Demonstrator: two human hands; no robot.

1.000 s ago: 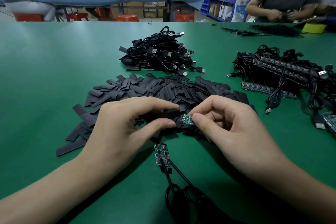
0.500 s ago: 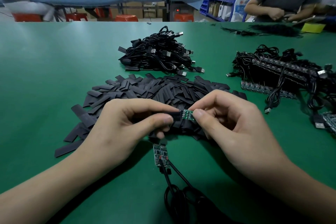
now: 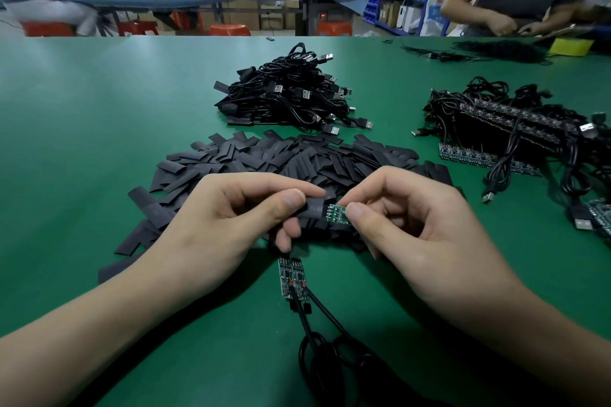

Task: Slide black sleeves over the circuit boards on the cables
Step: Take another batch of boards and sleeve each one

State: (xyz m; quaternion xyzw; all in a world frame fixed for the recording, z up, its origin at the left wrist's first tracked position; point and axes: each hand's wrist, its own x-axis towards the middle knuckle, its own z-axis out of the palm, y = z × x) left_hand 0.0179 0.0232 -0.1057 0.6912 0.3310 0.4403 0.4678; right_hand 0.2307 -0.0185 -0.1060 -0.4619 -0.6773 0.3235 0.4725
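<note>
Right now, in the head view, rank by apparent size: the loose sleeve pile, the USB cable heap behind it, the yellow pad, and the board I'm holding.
1. loose sleeve pile
2. USB cable heap
3. yellow pad and held board: near alike; pad is far, board partly hidden, so unranked.

Black sleeve (image 3: 314, 209), green circuit board (image 3: 337, 214), green table (image 3: 99, 129), black cables (image 3: 291, 92).

Two hands (image 3: 211, 228) (image 3: 423, 235), one held sleeve (image 3: 314, 208), one held board (image 3: 337, 213), two cable heaps (image 3: 291, 96) (image 3: 515, 129)
</note>
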